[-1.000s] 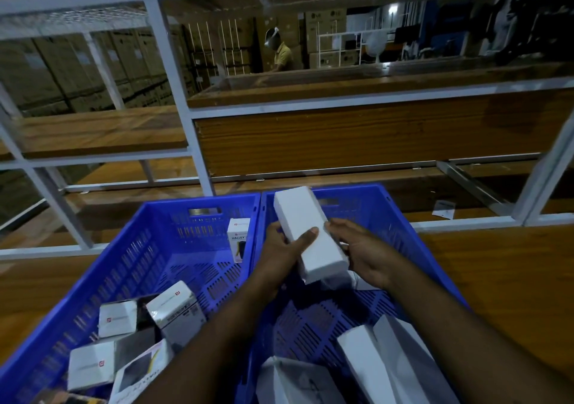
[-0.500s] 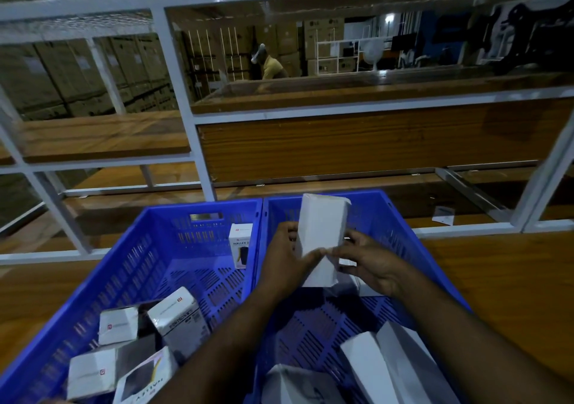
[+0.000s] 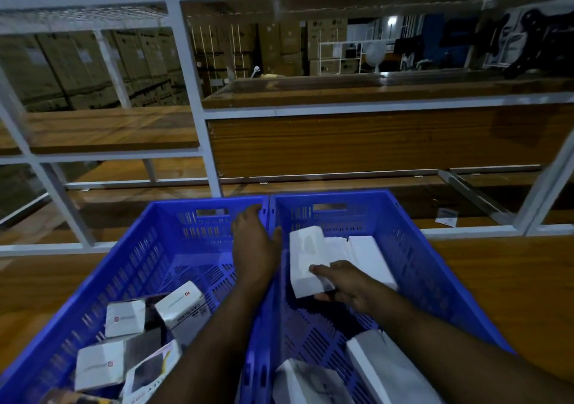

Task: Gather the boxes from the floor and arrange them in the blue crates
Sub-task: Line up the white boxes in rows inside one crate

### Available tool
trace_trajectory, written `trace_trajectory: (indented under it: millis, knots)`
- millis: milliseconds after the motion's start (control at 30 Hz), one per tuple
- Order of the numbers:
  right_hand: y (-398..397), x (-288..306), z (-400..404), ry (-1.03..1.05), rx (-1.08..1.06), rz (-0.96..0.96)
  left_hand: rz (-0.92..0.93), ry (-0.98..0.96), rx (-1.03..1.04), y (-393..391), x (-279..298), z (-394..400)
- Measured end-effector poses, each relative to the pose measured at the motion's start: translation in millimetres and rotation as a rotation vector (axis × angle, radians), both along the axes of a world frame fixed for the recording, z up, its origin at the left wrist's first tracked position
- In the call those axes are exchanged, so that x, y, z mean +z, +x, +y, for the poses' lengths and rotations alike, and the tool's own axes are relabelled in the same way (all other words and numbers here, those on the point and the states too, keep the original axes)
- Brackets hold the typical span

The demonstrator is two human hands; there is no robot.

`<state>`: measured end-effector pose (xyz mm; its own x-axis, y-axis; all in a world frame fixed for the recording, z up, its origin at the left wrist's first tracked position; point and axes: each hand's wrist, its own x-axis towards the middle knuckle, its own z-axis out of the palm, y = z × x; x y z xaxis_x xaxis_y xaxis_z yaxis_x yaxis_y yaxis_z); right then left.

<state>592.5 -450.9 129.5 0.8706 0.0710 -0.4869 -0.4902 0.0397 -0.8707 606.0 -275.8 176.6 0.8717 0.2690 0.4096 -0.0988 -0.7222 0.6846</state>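
Two blue crates stand side by side, the left crate (image 3: 130, 267) and the right crate (image 3: 419, 263). My right hand (image 3: 344, 288) pinches the near end of a white box (image 3: 306, 248) that lies at the far end of the right crate, next to two more white boxes (image 3: 369, 254). My left hand (image 3: 254, 245) reaches with straight fingers over the far part of the left crate, beside the shared wall, holding nothing I can see. Several printed boxes (image 3: 183, 307) lie at the left crate's near end. More white boxes (image 3: 382, 369) lie near me in the right crate.
The crates sit on a wooden shelf board (image 3: 512, 279) inside a white metal rack (image 3: 198, 124) whose uprights and rails stand just behind them. A small paper slip (image 3: 446, 217) lies at the back right. Stacked cartons fill the dark background.
The white box went from upright in both hands to lying down at the far end of the right crate. My left hand let go and moved left over the left crate.
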Motion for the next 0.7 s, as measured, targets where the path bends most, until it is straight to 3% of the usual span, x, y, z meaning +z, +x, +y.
trace_trajectory:
  millis: [133, 333, 600, 700]
  knots:
    - [8, -15, 17, -0.080, -0.046, 0.026, 0.170, -0.032, 0.017, 8, -16, 14]
    - [20, -39, 16, -0.169, -0.195, 0.137, 0.105, 0.018, 0.001, 10, -16, 12]
    - [23, -54, 23, 0.125, -0.257, 0.202, 0.017, 0.238, -0.168, 5, -9, 4]
    - [27, -60, 17, 0.081, -0.316, 0.156, 0.016, 0.243, -0.176, 6, -7, 4]
